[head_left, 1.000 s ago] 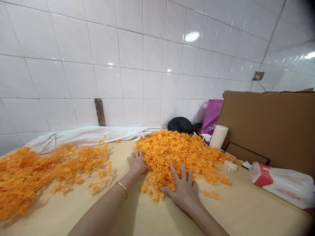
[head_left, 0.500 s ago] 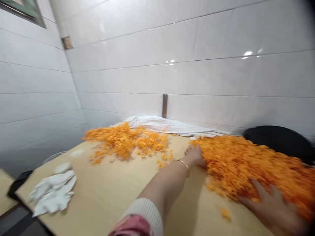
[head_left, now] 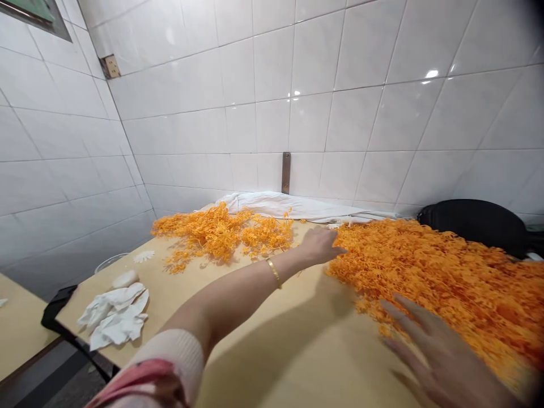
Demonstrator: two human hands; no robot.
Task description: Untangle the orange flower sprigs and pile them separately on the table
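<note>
Over the table (head_left: 276,351) | left hand (head_left: 319,243) by orange pile (head_left: 429,260), grip unclear | right hand (head_left: 444,354) at its edge, grip spread, empty

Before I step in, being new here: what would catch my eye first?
You'd notice the big orange pile on the right of the table, right hand at its near edge, left hand at its left edge. Then come the smaller orange bunch farther left and the rounded black item behind the pile.
</note>
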